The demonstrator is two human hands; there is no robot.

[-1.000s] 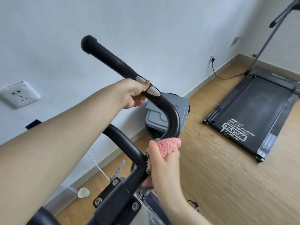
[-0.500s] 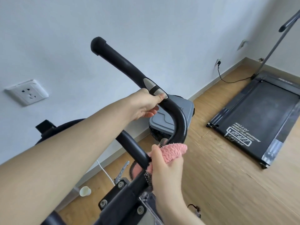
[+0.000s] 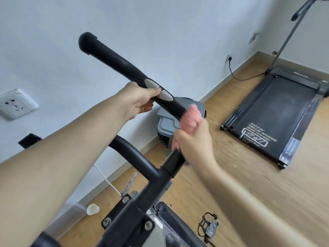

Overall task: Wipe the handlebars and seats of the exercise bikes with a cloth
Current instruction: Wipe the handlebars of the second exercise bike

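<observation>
The exercise bike's black handlebar (image 3: 114,57) rises from the stem at the bottom centre and curves up to the left. My left hand (image 3: 138,100) grips it at the silver pulse sensors (image 3: 158,90), thumb on top. My right hand (image 3: 194,143) holds a pink fluffy cloth (image 3: 191,116) wrapped round the bend of the bar just below the sensors; the bend itself is hidden by cloth and hand. The other handlebar arm (image 3: 131,154) runs off to the left behind my forearm. No seat is in view.
A black treadmill (image 3: 277,113) lies on the wooden floor at right, its cable plugged into the wall. A grey bin-like unit (image 3: 169,125) stands by the wall behind the bar. A white cup (image 3: 92,209), a pedal (image 3: 210,227) and a wall socket (image 3: 16,104) are nearby.
My right hand has slid the pink cloth up the bar from the junction near the stem to the bend just under the sensors. My left hand keeps its grip.
</observation>
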